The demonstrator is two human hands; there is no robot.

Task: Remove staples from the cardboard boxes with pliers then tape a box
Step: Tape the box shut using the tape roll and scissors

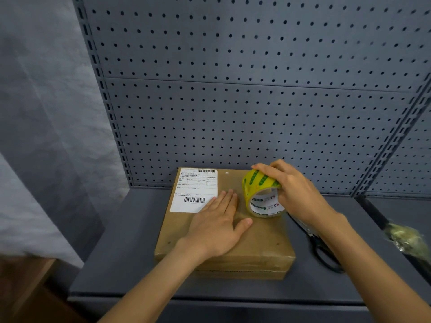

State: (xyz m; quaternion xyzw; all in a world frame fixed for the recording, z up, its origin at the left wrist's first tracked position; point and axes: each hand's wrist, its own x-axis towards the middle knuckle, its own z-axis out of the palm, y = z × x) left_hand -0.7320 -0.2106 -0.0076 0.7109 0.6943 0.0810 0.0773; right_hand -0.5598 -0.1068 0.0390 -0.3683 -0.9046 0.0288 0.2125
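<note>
The cardboard box (224, 231) lies flat in the middle of the shelf (121, 252). The left hand (219, 226) presses it with straight fingers. The right hand (292, 190) grips the tape roll (260, 193), which stands on the box's far right part. The roll looks light and stiff, so its outer rim is probably the best place to hold it.

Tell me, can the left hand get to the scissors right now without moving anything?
Probably not directly. The scissors lie on the shelf right of the box, partly under the right forearm, whose right hand holds the tape roll. The left hand lies flat on the box and would have to cross that arm.
</note>
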